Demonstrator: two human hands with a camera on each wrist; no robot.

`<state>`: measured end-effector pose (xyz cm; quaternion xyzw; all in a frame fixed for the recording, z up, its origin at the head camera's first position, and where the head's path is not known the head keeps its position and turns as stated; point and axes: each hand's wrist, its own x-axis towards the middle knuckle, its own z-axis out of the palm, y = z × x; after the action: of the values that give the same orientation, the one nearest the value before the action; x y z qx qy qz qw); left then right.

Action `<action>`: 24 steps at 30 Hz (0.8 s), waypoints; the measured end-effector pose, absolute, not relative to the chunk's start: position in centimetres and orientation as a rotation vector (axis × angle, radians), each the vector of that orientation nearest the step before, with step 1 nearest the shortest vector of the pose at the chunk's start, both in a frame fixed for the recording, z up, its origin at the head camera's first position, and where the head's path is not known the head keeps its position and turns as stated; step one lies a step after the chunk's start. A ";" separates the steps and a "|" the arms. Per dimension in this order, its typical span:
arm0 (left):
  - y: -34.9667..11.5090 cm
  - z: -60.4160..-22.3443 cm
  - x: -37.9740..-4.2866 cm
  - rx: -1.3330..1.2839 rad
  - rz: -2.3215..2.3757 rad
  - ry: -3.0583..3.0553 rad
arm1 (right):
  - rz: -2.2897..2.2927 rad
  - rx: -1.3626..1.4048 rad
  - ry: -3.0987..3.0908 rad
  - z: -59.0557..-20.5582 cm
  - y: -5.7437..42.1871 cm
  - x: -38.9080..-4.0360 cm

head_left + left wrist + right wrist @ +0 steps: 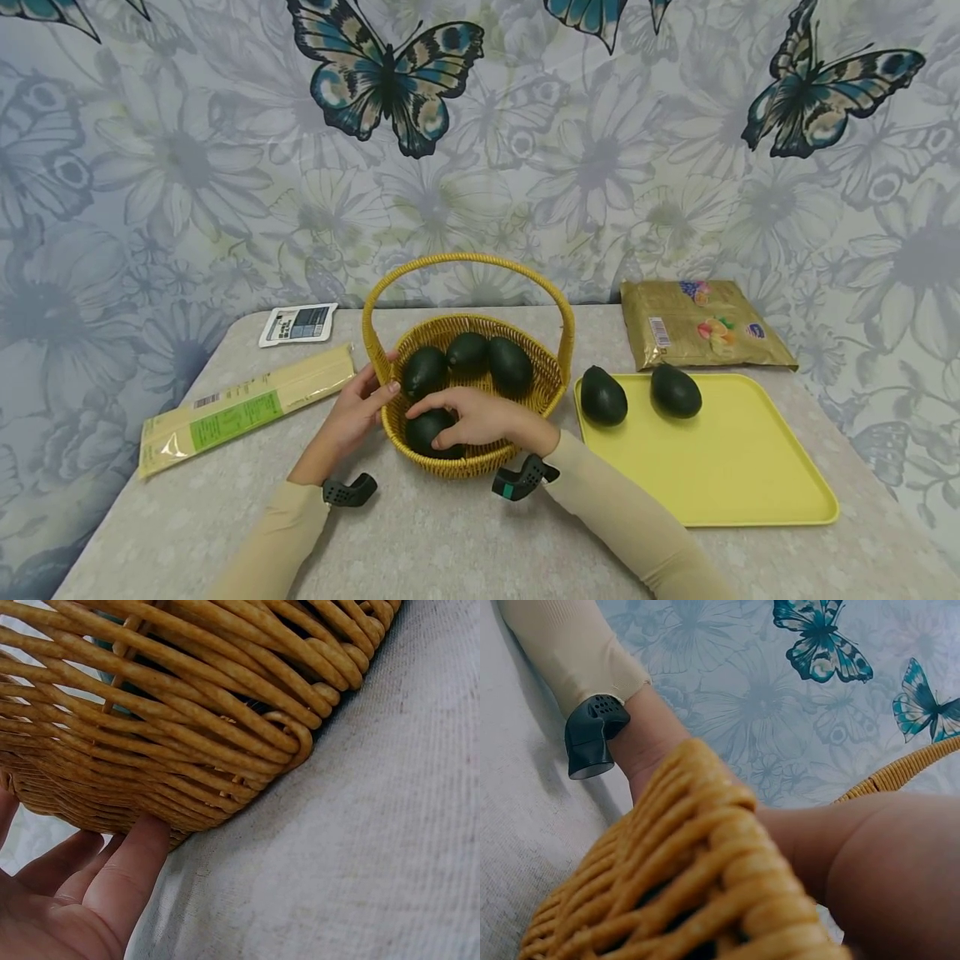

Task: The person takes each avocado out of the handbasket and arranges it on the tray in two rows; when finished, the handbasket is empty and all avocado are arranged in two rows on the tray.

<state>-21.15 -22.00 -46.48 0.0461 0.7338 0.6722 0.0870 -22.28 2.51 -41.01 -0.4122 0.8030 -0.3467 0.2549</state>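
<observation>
A yellow wicker basket (555,392) with a tall arched handle stands mid-table and holds several dark green avocados (511,367). My left hand (352,417) holds the basket's left rim, thumb at the top edge; in the left wrist view its fingers (127,877) touch the woven outer wall. Reaching over the front rim, my right hand (480,417) grips the front-left avocado (427,432) inside the basket, fingers and thumb on either side. The right wrist view shows the basket wall (705,862) up close, and the right fingertips are hidden there.
Right of the basket lies a yellow tray (742,467) with two avocados (603,396) near its back left. Behind it is a gold package (697,325). To the left lie a long yellow packet (247,408) and a small white pouch (298,324). A butterfly-patterned wall backs the table.
</observation>
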 end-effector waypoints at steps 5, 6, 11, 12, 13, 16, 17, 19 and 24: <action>-22.1 -46.5 -21.1 0.152 2.014 2.171 | -0.942 -1.106 2.195 -40.9 2.7 -22.4; -22.1 -46.6 -21.1 0.157 2.016 2.170 | -0.944 -1.099 2.196 -40.8 2.8 -22.4; -22.0 -46.4 -21.3 0.191 2.027 2.170 | -0.969 -1.069 2.208 -40.2 3.4 -22.5; -22.0 -46.4 -21.4 0.197 2.030 2.169 | -0.974 -1.064 2.215 -40.1 3.5 -22.5; -22.0 -46.4 -21.4 0.200 2.032 2.170 | -0.981 -1.060 2.221 -40.0 3.6 -22.6; -22.0 -46.3 -21.5 0.200 2.033 2.165 | -0.986 -1.042 2.247 -39.8 3.9 -22.5; -22.0 -46.2 -21.4 0.198 2.032 2.165 | -0.987 -1.031 2.257 -39.8 4.0 -22.5; -22.0 -46.2 -21.4 0.188 2.031 2.164 | -1.003 -1.003 2.264 -39.7 4.1 -22.4; -22.1 -46.4 -21.1 0.162 2.021 2.174 | -1.049 -0.956 2.264 -39.6 4.6 -22.1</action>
<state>-21.12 -22.05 -46.38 0.0544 0.7287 0.6775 0.0842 -22.14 4.57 -39.61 -0.3478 0.8242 -0.3818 0.2325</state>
